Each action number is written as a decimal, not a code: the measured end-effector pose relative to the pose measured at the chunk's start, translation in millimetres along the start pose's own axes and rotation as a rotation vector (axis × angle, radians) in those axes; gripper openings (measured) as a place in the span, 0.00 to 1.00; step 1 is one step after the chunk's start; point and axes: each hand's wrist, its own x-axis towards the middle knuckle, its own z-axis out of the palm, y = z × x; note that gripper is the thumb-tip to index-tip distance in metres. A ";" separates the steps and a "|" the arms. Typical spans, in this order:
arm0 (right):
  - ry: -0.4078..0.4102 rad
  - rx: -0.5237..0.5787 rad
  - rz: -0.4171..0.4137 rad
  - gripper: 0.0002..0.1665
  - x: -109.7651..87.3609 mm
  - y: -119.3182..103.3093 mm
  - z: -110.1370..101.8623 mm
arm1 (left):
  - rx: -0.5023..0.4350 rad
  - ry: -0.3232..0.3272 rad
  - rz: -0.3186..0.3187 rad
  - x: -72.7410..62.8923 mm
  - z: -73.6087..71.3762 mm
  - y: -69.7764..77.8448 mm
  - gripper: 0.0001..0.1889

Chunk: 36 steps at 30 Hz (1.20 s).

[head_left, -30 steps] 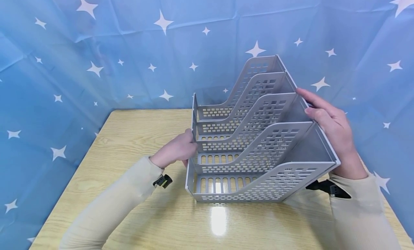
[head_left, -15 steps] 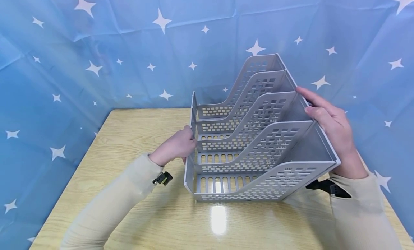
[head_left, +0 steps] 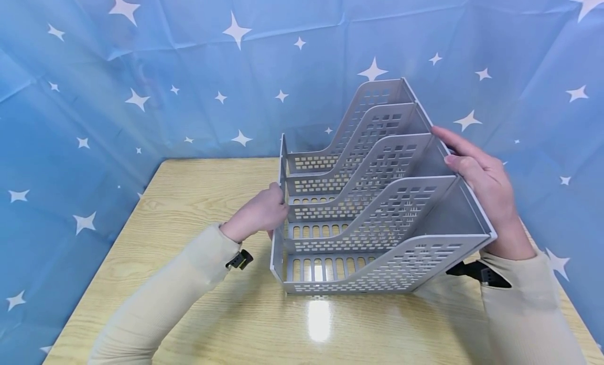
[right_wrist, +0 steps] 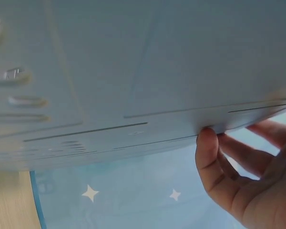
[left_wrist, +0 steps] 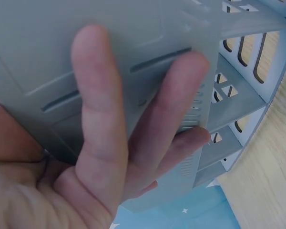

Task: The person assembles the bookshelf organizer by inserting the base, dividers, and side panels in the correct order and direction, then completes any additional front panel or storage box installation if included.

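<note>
A grey plastic file rack [head_left: 358,244] stands on the table in the head view, its low end to the left and tall end to the right. Perforated sloping dividers [head_left: 377,197] split it into several slots, and its base is slotted. My left hand [head_left: 261,210] grips the low end panel at its rim; in the left wrist view several fingers [left_wrist: 102,95] lie along the panel's outer face. At the tall end, my right hand [head_left: 488,186] holds the upper edge. The right wrist view shows the thumb [right_wrist: 208,143] against that panel, other fingers partly hidden beyond its edge.
The rack sits on a light wooden table [head_left: 189,197]. A blue cloth with white stars [head_left: 198,82] hangs behind the table and along both sides. Black straps [head_left: 481,275] show at both wrists.
Almost nothing differs. My left hand and the low end panel shift very slightly; both hands keep their places on the rack, which stays where it was.
</note>
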 end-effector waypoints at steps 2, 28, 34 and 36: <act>0.003 -0.006 -0.001 0.26 0.2 0.2 -0.2 | 0.010 -0.002 0.006 -0.8 -0.7 0.2 0.31; 0.002 -0.011 -0.019 0.26 2.8 0.8 -1.7 | -0.006 0.087 0.004 -2.5 13.2 -2.3 0.24; 0.007 -0.017 0.001 0.26 1.5 2.9 -3.6 | -0.005 0.130 -0.010 -2.1 23.9 -3.4 0.23; 0.001 -0.010 0.002 0.27 0.9 3.4 -3.6 | 0.001 0.135 -0.004 -2.6 28.3 -5.0 0.22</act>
